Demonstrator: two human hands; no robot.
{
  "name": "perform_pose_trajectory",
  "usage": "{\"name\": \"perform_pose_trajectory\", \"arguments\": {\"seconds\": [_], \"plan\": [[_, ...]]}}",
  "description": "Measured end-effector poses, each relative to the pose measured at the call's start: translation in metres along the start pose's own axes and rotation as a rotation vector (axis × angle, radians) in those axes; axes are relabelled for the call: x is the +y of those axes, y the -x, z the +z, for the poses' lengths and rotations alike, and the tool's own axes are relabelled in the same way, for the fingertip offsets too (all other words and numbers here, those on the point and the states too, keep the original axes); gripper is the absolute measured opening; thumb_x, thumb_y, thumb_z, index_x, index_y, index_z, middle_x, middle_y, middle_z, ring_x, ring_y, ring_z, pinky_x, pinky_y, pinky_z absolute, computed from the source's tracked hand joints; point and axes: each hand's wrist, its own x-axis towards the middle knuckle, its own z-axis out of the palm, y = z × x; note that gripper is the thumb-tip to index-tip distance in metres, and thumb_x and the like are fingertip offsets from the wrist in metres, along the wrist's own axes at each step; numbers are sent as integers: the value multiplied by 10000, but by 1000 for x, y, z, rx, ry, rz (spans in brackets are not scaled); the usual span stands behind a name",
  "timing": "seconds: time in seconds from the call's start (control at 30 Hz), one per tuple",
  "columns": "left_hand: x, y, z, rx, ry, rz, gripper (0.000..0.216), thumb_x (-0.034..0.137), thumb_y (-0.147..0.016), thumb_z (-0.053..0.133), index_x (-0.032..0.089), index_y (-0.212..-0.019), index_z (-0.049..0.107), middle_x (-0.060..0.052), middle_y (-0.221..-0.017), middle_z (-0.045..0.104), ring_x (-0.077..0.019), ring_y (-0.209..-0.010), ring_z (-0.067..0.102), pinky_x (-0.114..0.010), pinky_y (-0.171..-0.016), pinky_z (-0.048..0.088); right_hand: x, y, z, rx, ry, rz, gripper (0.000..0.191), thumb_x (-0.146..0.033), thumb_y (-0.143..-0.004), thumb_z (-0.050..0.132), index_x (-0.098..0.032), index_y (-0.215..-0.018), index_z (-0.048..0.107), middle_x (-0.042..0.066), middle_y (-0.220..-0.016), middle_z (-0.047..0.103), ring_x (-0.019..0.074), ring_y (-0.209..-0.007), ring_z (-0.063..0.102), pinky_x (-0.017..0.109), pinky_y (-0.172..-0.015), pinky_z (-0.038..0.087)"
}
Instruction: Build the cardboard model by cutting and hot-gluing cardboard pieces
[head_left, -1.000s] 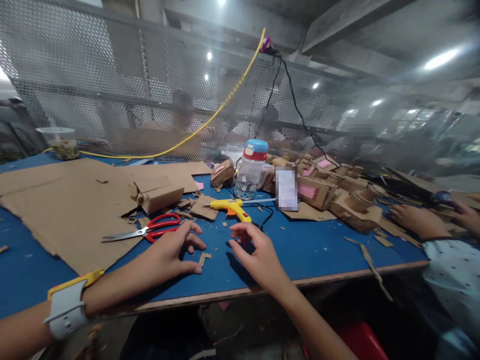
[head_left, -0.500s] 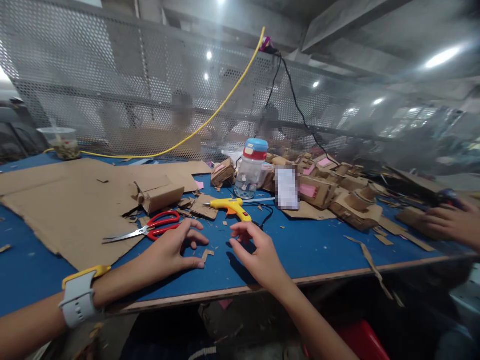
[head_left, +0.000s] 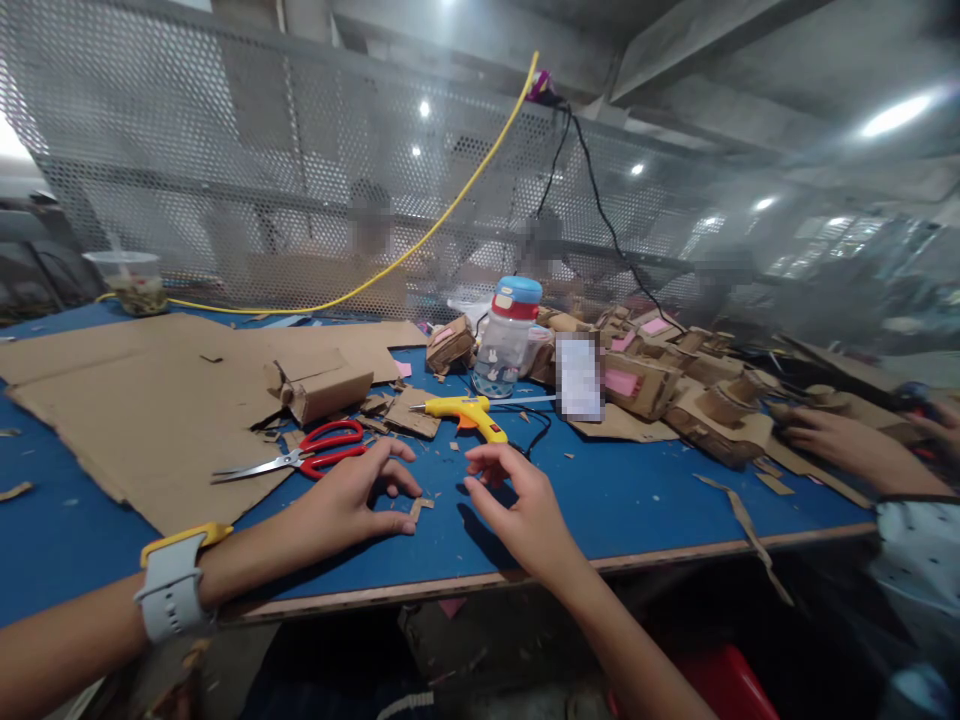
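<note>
Where left hand (head_left: 345, 505) rests, table edge (head_left: 360, 598) near

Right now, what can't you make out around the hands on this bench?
Head view only:
1. The cardboard scrap between the left hand and right hand: too small to tell its shape.
2. The patch beside the bottle: blurred out, unreadable.
3. The co-worker's hand at the right edge: smeared by lens blur, so what it touches is unclear.
4. The cup at far left: contents too distant.
</note>
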Motion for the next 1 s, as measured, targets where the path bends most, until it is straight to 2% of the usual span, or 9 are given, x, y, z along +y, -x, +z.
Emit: {"name": "perform_pose_trajectory", "arguments": {"seconds": [0.33, 0.5, 0.67, 0.77, 1.0], "plan": [[7, -2, -1, -39, 44, -7, 516, 278, -698, 735, 211, -1107, 427, 0, -894, 664, -171, -847, 623, -338, -820, 494, 1, 0, 0, 10, 1, 1, 160, -201, -815, 571, -195, -968, 620, 38, -833, 666, 149, -735, 610, 277, -699, 512], [8, -3, -1, -3, -36, -12, 607, 306, -679, 757, 205, -1184, 434, -33, -1004, 661, -167, -858, 564, -329, -806, 478, 1, 0, 0, 16, -1, 4, 162, -206, -814, 570, -190, -966, 625, 41, -825, 665, 149, -726, 608, 275, -690, 512], [7, -1, -4, -22, -33, -14, 652, 303, -668, 768, 206, -1221, 436, -57, -1055, 656, -186, -926, 576, -362, -871, 472, 1, -1, 0, 14, 0, 9, 162, -203, -811, 568, -196, -963, 624, 42, -830, 668, 152, -721, 605, 281, -684, 510], [8, 6, -7, 10, -50, -22, 644, 330, -666, 769, 199, -1215, 459, -78, -1081, 645, -194, -924, 594, -364, -844, 496, 0, -1, -1, 14, 3, 10, 160, -207, -811, 567, -189, -958, 626, 46, -831, 667, 151, -716, 602, 281, -686, 510], [23, 27, -20, 76, -199, -47, 374, 384, -731, 689, 197, -1039, 591, -54, -950, 682, -211, -857, 644, -343, -766, 521, 1, 0, -1, 21, -1, 5, 171, -209, -814, 575, -185, -973, 631, 45, -837, 669, 147, -724, 605, 276, -698, 508]]}}
